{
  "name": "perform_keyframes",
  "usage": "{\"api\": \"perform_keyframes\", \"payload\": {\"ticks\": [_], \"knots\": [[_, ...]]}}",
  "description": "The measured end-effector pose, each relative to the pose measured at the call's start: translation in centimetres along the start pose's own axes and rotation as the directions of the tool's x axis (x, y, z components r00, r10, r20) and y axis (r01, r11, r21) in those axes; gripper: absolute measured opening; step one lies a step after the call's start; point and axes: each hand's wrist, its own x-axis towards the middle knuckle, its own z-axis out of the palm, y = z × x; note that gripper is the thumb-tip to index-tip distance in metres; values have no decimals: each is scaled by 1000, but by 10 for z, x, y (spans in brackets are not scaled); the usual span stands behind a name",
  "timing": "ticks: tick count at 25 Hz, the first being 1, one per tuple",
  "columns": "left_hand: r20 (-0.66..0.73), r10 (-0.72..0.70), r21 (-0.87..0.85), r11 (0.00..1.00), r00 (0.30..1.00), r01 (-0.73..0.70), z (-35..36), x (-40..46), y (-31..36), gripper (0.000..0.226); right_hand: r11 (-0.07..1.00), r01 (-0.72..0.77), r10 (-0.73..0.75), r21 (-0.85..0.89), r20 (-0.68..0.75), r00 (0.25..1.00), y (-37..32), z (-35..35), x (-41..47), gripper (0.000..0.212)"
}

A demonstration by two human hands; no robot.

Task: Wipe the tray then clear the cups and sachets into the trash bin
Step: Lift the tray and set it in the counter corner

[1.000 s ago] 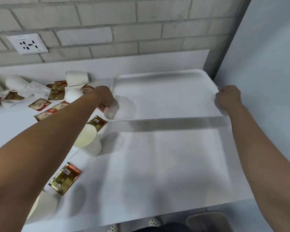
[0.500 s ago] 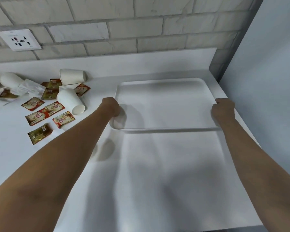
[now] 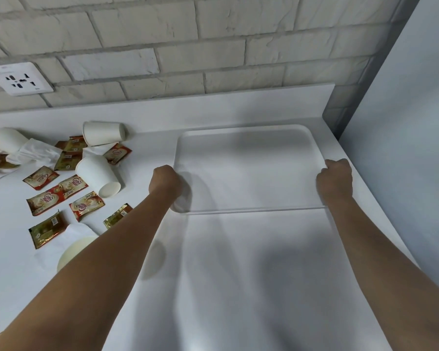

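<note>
A white rectangular tray lies flat at the back right of the white counter. My left hand is closed on its left edge near the front corner, and my right hand is closed on its right edge. Left of the tray lie several white paper cups on their sides, one beside my left hand, one by the wall, one at the far left and one partly under my left forearm. Several red and gold sachets and crumpled tissue are scattered among them.
A brick wall with a white socket plate stands behind the counter. A grey-white panel closes off the right side. The trash bin is out of view.
The tray has come down from a raised, tilted hold to lie flat at the back right of the counter. My view has tilted up and the floor below the counter edge has dropped out of sight.
</note>
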Motion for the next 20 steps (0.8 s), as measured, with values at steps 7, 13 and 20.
{"api": "perform_keyframes", "payload": {"ticks": [7, 13, 20], "knots": [[11, -87, -100, 991, 996, 88, -2, 32, 8, 24, 993, 95, -93, -76, 32, 995, -12, 8, 19, 19], [-13, -108, -149, 983, 994, 105, 0, 47, 12, 23, 994, 88, -86, -72, 26, 996, -16, 20, 39, 32], [-45, -79, -114, 991, 996, 74, 5, 46, 11, 21, 989, 96, -101, -117, -34, 994, -6, 26, 50, 32]]}}
